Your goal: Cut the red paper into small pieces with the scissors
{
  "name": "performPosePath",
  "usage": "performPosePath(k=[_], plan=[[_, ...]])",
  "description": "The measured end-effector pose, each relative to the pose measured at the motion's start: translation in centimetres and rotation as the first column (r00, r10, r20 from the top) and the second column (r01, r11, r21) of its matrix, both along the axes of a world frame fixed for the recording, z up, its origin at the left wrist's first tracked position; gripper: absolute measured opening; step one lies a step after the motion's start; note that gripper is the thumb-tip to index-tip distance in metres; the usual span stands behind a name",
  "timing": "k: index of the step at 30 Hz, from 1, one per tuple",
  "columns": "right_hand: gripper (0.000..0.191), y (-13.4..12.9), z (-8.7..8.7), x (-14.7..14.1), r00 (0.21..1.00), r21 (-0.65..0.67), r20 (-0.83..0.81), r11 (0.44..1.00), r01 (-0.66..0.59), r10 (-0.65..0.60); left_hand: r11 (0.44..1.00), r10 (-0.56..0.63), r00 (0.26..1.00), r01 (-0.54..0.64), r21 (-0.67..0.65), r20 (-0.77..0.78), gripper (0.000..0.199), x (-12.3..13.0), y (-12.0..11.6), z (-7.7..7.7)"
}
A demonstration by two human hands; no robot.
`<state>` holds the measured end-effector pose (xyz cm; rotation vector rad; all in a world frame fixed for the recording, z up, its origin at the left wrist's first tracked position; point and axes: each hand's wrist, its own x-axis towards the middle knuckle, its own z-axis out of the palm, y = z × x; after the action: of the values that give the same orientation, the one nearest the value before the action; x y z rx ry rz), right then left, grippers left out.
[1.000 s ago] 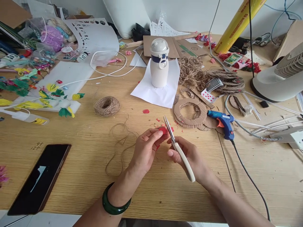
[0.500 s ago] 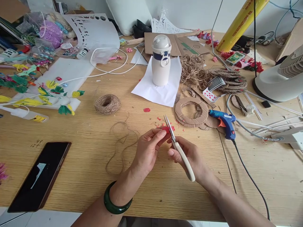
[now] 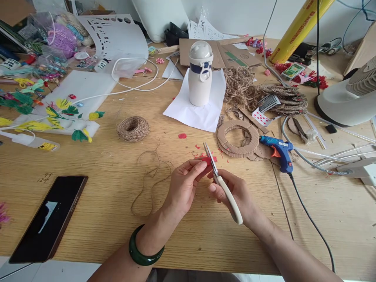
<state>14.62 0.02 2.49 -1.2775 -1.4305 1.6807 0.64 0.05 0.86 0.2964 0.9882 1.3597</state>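
My left hand (image 3: 186, 182) pinches a small red piece (image 3: 206, 160), paper or felt, between thumb and fingers. My right hand (image 3: 232, 192) grips a pair of scissors (image 3: 228, 197) with cream handles. The blades point away from me and lie against the right side of the red piece, nearly closed. Red scraps (image 3: 216, 158) are scattered on the wooden table just beyond my fingers. A separate red oval (image 3: 182, 136) lies a little farther off. Left of my hands, a loose strand of twine (image 3: 141, 178) trails from a twine coil (image 3: 133, 129).
A white bottle (image 3: 200, 84) stands on white paper (image 3: 176, 109). To the right are cardboard rings (image 3: 225, 143) and a blue glue gun (image 3: 279, 150) with its cord. A phone (image 3: 48, 219) lies at the left front. A white fan (image 3: 349, 96) stands at the right.
Almost nothing differs. Both hands, the red piece and the scissors keep nearly the same position; the view has shifted very slightly.
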Motion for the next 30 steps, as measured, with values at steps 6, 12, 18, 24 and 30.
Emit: performPosePath(k=[6, 12, 18, 24, 30], plan=[[0.049, 0.12, -0.19, 0.07, 1.0, 0.001, 0.014, 1.0, -0.004, 0.004, 1.0, -0.008, 1.0, 0.008, -0.003, 0.009, 0.013, -0.12, 0.07, -0.07], [0.047, 0.18, -0.04, 0.06, 1.0, -0.002, 0.027, 1.0, -0.007, 0.007, 0.999, -0.037, 0.999, 0.037, 0.006, 0.033, 0.012, -0.28, 0.11, 0.07], [0.046, 0.27, -0.01, 0.03, 0.999, 0.006, 0.045, 1.0, -0.015, 0.015, 0.999, -0.049, 0.999, 0.048, 0.016, 0.007, 0.012, -0.36, 0.18, -0.15], [0.047, 0.25, -0.29, 0.15, 0.997, 0.013, 0.071, 1.0, -0.022, 0.021, 0.997, -0.053, 0.999, 0.054, 0.049, -0.005, 0.009, -0.43, 0.26, -0.17], [0.049, 0.23, -0.13, 0.33, 0.992, 0.004, 0.122, 0.999, -0.036, 0.035, 0.998, -0.04, 0.999, 0.041, 0.042, -0.031, 0.008, -0.48, 0.26, -0.1]])
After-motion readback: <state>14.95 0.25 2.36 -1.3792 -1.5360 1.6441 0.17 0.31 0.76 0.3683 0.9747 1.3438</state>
